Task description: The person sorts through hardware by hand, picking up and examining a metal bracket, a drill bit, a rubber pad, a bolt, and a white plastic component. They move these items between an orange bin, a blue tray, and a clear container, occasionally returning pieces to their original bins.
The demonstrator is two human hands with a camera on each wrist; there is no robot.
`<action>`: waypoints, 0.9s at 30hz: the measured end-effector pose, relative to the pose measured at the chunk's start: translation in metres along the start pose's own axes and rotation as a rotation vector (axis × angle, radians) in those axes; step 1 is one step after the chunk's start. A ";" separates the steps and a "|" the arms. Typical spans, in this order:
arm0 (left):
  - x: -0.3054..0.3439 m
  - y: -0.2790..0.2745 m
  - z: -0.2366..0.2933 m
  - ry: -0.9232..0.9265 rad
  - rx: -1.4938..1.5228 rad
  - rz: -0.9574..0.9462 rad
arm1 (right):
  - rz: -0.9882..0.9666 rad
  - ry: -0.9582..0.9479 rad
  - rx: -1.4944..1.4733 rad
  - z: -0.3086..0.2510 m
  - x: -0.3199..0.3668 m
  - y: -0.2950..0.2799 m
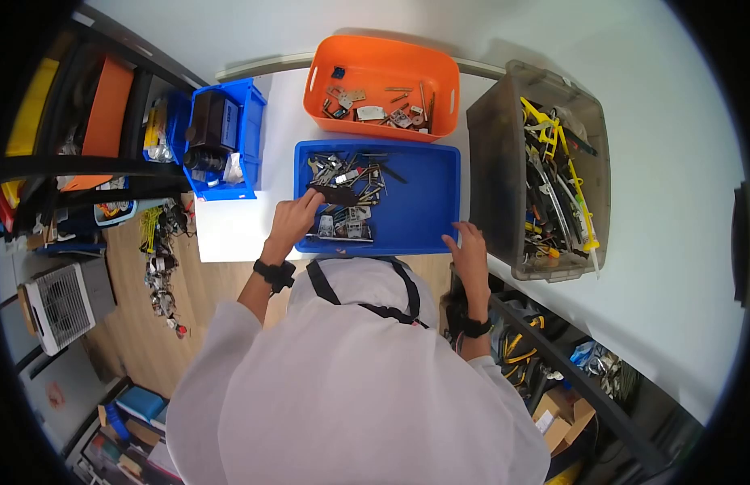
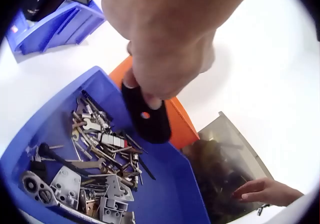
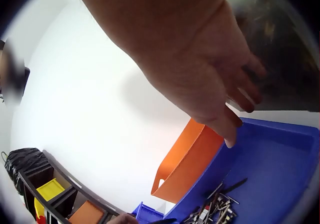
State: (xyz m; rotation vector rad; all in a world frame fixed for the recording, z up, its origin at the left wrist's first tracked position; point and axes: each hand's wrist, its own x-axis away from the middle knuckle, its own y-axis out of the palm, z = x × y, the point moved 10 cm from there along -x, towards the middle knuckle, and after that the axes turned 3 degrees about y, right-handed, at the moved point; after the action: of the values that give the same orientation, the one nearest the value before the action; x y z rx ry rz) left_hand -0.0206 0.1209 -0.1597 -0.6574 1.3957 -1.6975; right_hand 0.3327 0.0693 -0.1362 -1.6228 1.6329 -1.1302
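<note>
My left hand (image 1: 292, 223) pinches one end of a flat black piece with rounded ends (image 2: 156, 129), which bears a small round coloured mark. It hangs over the left half of a blue tray (image 1: 427, 202). Beneath it in the tray lie a heap of small metal parts and wrenches (image 2: 92, 164), some grey metal brackets (image 2: 66, 185) and a ratchet wrench (image 2: 44, 195). At the tray's right front corner is my right hand (image 1: 472, 252), its fingers loosely extended and nothing in them.
An orange bin (image 1: 381, 65) with loose hardware stands behind the tray. To the right is a tall grey translucent box (image 1: 495, 174) full of tools and yellow pieces. Blue bins (image 1: 252, 129) stand at the left, beside a shelf rack (image 1: 92, 168).
</note>
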 end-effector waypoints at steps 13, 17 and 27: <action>0.015 -0.190 0.101 0.409 -0.017 0.682 | -0.157 -0.550 -0.459 -0.213 -0.007 -0.067; 0.015 -0.205 0.110 0.440 -0.019 0.697 | -0.058 -0.661 -0.384 -0.232 0.000 -0.080; 0.003 -0.212 0.121 0.496 0.010 0.635 | -0.177 -0.632 -0.425 -0.235 -0.011 -0.067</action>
State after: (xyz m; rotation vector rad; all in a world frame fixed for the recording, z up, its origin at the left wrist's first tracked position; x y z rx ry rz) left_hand 0.0195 0.0640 0.0742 0.2364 1.6949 -1.3798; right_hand 0.1652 0.1267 0.0323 -2.1423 1.3663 -0.2716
